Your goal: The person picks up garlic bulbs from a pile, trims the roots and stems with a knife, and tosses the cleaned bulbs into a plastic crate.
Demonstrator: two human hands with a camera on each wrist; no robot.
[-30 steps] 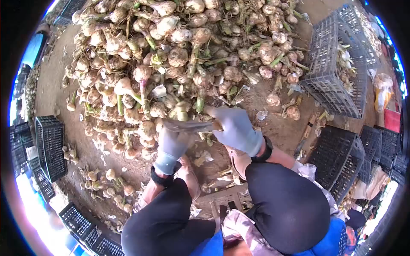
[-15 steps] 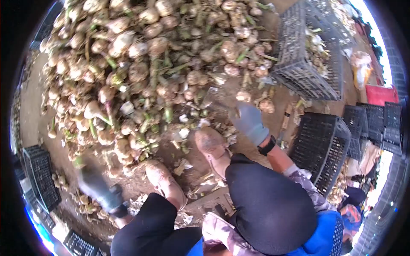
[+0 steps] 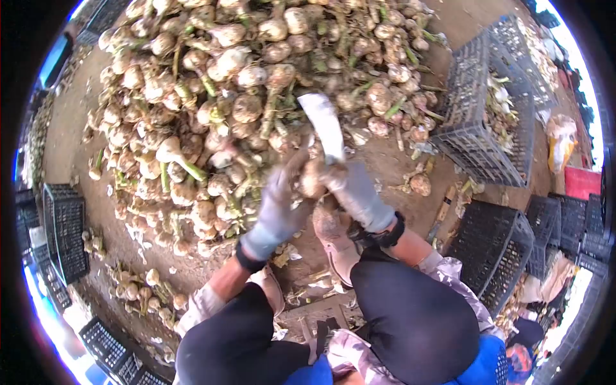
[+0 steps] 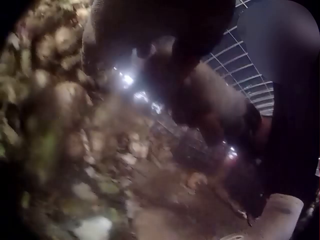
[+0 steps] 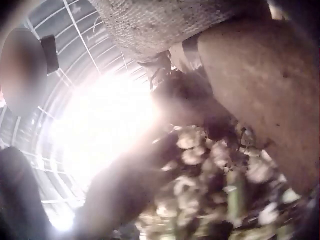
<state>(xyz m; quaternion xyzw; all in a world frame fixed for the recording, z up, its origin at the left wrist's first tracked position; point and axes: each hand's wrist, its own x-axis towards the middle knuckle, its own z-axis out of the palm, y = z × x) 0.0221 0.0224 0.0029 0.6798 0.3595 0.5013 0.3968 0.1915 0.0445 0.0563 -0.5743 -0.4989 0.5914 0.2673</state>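
Note:
In the head view, the gloved right hand (image 3: 360, 196) grips a knife whose broad, pale blade (image 3: 324, 125) points up and away. A brownish garlic bulb (image 3: 312, 179) sits between the two hands, just below the blade. The gloved left hand (image 3: 280, 202), blurred, holds this bulb from its left side. Beyond both hands spreads a large heap of garlic (image 3: 247, 108) with stalks. Both wrist views are dark or blurred; the right wrist view shows part of the knitted glove (image 5: 175, 25) above blurred garlic.
A black crate (image 3: 478, 135) holding trimmings stands right of the heap, with another crate (image 3: 491, 247) nearer. A second blade (image 3: 439, 218) lies on the ground between. Loose garlic (image 3: 144, 292) lies at lower left, near a left crate (image 3: 64, 231). Shoes (image 3: 333, 240) stand below the hands.
The left hand swung out to the lower left, then came back to the middle, where it holds a bulb. The right hand went right and returned, its blade now pointing upward. The head view shifted.

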